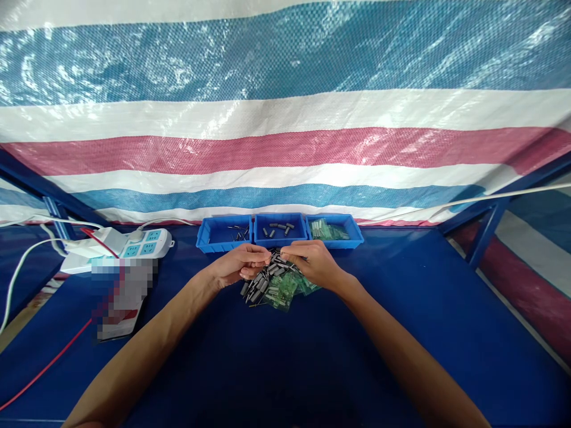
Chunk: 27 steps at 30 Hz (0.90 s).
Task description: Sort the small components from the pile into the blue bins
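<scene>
Two hands meet mid-frame: left hand [238, 266] and right hand [313, 261], both pinched narrow above heaped dark parts [259, 284] and green boards [283, 292]; what they pinch I cannot tell. A nudging wrist could scatter that heap. Beyond sit blue trays [280, 241].

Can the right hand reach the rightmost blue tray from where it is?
Probably yes: the right hand is just in front of the rightmost blue tray, nothing stands between them, and the tray is open on top.
</scene>
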Tool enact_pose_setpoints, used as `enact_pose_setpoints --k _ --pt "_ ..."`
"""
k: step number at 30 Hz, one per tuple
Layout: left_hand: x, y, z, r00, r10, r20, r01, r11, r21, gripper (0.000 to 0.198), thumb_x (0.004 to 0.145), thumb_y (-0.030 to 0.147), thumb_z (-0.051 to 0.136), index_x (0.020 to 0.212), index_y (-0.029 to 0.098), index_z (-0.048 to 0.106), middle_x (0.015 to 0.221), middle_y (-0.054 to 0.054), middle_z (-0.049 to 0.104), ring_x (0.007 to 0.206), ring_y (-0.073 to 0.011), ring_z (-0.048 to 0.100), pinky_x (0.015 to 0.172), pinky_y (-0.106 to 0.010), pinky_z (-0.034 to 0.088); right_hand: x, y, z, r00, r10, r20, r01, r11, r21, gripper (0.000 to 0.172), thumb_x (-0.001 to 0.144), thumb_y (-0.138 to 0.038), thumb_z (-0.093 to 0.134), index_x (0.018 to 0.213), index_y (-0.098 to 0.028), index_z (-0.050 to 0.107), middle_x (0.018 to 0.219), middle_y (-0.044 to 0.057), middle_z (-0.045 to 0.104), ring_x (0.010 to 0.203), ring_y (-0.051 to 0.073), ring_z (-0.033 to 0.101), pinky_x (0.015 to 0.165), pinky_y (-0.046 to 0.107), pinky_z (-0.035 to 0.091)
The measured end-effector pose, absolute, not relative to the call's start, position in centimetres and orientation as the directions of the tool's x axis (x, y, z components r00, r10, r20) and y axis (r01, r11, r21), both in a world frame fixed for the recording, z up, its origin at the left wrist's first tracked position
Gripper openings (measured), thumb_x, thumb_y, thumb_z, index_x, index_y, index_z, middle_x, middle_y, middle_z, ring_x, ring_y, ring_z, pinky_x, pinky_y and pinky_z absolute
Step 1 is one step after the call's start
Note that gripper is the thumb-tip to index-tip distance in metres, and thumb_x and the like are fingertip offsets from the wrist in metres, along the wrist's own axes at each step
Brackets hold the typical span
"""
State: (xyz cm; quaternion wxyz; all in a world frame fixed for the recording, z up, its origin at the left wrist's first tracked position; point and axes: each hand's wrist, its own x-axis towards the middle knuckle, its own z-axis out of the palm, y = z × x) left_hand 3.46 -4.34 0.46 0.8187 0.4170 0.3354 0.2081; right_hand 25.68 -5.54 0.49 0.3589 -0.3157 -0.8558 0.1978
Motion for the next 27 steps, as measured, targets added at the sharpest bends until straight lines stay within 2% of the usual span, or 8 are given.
enact_pose_setpoints --k 13,19,24,27 --pt "3.8 -4.5 0.8 0.628 0.680 -0.378 0.014 0.476 0.879 0.026 0.076 0.033 0.071 0.076 0.008 0.063 0.056 0.006 0.034 0.038 0.0002 0.023 0.039 -0.019 0.010 25.6 -5.8 0.8 -0.559 0.679 0.476 0.419 0.727 -0.544 0.032 0.096 -0.029 0.048 0.081 -0.014 0.071 0.065 0.004 0.063 0.055 0.012 0.052 0.053 0.024 0.036" --pt "3.0 -4.0 1.6 0.540 0.771 -0.339 0.016 0.393 0.920 0.030 0.077 0.037 0.070 0.073 0.009 0.061 0.051 0.007 0.033 0.038 -0.0002 0.024 0.041 -0.020 0.011 27.1 -5.2 1.6 -0.463 0.711 0.530 0.483 0.703 -0.521 0.024 0.093 -0.026 0.054 0.083 -0.015 0.072 0.076 0.006 0.070 0.067 0.016 0.062 0.061 0.025 0.042" --pt "3.4 -4.2 1.5 0.543 0.784 -0.302 0.034 0.338 0.940 0.031 0.078 0.039 0.069 0.074 0.010 0.062 0.051 0.007 0.034 0.039 -0.0011 0.025 0.041 -0.020 0.012 26.4 -5.5 1.5 -0.529 0.712 0.462 0.475 0.699 -0.535 0.029 0.095 -0.026 0.050 0.077 -0.015 0.071 0.066 0.004 0.065 0.056 0.013 0.054 0.055 0.025 0.036" --pt "3.6 -4.3 1.4 0.545 0.786 -0.291 0.057 0.311 0.949 0.032 0.078 0.041 0.068 0.074 0.010 0.063 0.051 0.006 0.035 0.039 -0.0015 0.026 0.041 -0.021 0.013 25.9 -5.6 1.3 -0.545 0.712 0.444 0.469 0.697 -0.543 0.030 0.095 -0.025 0.049 0.076 -0.015 0.070 0.065 0.004 0.063 0.056 0.013 0.052 0.055 0.025 0.035"
